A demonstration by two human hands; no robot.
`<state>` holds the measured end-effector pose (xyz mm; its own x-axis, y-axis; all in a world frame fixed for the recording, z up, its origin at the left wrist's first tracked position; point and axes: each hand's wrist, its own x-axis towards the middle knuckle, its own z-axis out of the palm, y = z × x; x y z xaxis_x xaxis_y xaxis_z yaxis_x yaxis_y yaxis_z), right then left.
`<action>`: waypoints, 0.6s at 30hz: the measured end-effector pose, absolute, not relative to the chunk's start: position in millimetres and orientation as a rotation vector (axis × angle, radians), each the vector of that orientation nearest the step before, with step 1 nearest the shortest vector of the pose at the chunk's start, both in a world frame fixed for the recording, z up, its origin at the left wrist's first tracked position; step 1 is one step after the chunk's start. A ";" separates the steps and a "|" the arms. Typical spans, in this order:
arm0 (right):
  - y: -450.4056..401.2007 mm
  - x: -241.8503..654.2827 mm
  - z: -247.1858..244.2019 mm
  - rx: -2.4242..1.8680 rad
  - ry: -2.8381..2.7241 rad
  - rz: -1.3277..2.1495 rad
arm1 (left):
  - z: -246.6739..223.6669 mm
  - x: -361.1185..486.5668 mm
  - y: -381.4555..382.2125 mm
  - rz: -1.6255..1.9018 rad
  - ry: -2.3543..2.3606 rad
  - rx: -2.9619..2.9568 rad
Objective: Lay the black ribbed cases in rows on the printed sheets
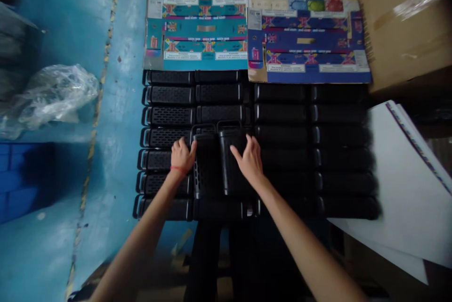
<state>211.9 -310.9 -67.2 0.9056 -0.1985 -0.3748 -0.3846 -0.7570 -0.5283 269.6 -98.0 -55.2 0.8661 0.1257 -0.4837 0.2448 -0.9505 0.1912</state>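
Observation:
Several rows of long black perforated plastic pieces (169, 116) lie side by side on the floor in front of me. On top of them, two black pieces stand lengthwise. My left hand (182, 155), a red band at its wrist, grips the left upright piece (205, 165) by its side. My right hand (250, 160) rests on the right upright piece (229, 149), fingers spread over its side. The two pieces sit close together between my hands.
Flat printed carton sheets, teal (203, 38) and blue (307, 50), lie beyond the black rows. A cardboard box (406, 24) stands at the far right, white sheets (399, 179) lie at the right, and a crumpled plastic bag (52, 94) lies on the blue floor at the left.

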 end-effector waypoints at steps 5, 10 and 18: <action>-310.4 317.4 -74.6 -2.500 0.110 0.629 | -85.4 353.2 -130.7 -0.838 -0.079 2.773; -313.2 339.2 -77.5 -2.536 0.033 0.879 | -95.0 374.4 -152.2 -1.159 -0.258 2.743; -354.5 286.8 -18.3 -2.401 0.085 1.041 | -3.6 350.4 -84.0 -1.474 -0.216 2.562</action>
<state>286.8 -354.5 -18.3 0.7030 0.1429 -0.6967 -0.2544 -0.8643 -0.4339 350.4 -84.0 -3.6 0.4989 -0.2130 -0.8401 -0.0370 -0.9737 0.2249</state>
